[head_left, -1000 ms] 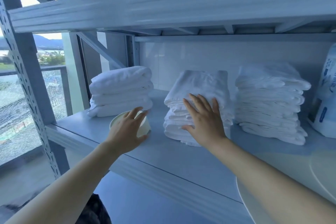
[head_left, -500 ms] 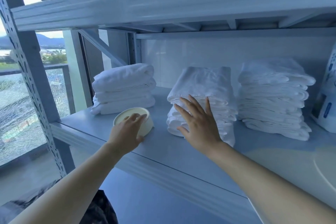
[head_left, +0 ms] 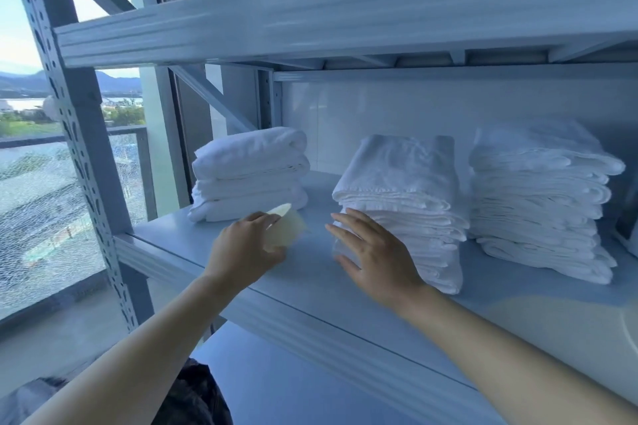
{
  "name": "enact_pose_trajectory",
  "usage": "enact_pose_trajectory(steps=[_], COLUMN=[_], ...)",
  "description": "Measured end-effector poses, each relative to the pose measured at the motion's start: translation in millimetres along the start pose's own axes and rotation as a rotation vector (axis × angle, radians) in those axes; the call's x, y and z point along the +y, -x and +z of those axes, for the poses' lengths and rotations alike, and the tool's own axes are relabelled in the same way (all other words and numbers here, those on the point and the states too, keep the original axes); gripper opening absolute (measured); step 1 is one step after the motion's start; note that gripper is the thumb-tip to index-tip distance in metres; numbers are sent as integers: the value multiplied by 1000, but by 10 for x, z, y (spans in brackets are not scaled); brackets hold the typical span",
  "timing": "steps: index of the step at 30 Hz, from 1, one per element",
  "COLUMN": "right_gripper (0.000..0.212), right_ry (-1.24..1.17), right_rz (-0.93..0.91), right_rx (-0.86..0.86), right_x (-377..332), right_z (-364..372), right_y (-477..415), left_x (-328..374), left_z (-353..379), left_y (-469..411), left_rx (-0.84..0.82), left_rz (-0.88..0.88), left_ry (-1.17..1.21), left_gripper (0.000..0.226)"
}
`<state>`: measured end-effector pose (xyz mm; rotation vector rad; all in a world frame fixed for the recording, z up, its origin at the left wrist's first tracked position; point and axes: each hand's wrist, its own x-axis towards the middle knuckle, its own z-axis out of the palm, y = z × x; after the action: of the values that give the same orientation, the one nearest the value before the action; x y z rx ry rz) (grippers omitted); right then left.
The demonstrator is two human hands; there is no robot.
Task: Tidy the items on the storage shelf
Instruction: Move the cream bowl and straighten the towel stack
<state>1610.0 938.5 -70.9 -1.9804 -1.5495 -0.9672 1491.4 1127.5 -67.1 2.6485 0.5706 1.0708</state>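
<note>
At the left of the pale grey metal shelf (head_left: 310, 290) sat a short stack of thick folded white towels (head_left: 248, 172). Just in front of it the left hand (head_left: 241, 252) gripped a small round cream bowl (head_left: 286, 226) — fingers (head_left: 263, 217) curled round it, the bowl tilted and blurred. The right hand (head_left: 376, 255) kept its fingers straight and spread against the lower front of the middle stack of thin folded white cloths (head_left: 404, 183). A taller stack of similar white cloths (head_left: 538, 200) stood just beside it.

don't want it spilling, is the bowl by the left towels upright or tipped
Tipped. The bowl is held slanted in the left hand, its rim angled rather than level with the shelf. Motion blur hides its contents.
</note>
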Motion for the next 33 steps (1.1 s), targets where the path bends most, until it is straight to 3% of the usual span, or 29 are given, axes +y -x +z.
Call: enact_pose_trajectory(steps=[6, 9, 10, 12, 14, 16, 21, 25, 29, 33], right_gripper=[51, 50, 49, 48, 49, 50, 52, 49, 32, 24], right_ry=[-74, -96, -110, -139, -160, -167, -208, -279, -309, -354], right_rz=[2, 9, 18, 40, 41, 33, 21, 24, 93, 147], right_rx=[-35, -75, -98, -141, -181, -231, -351, -397, -422, -389], right_x=[-99, -113, -101, -82, -74, -85, -193, -315, -332, -281], right_z=[79, 134, 158, 227, 297, 356, 530, 679, 778, 821], right_y=[-71, -107, -119, -143, -159, -187, -308, -422, -369, -335], left_x=[-61, -136, -163, -230, -303, -373, -563, -669, -750, -737], left_z=[-97, -89, -92, -114, -150, -185, -189, -106, 90, 257], left_y=[-92, -85, -99, -143, -182, -198, -163, -88, 30, 105], left_rx=[63, 50, 52, 47, 28, 9, -9, -43, -195, -57], left_rz=[-358, -437, -461, -520, -517, -478, -579, -597, -424, -396], left_ry=[641, 796, 823, 851, 781, 706, 726, 716, 248, 151], left_gripper=[22, 10, 11, 35, 46, 37, 21, 26, 32, 37])
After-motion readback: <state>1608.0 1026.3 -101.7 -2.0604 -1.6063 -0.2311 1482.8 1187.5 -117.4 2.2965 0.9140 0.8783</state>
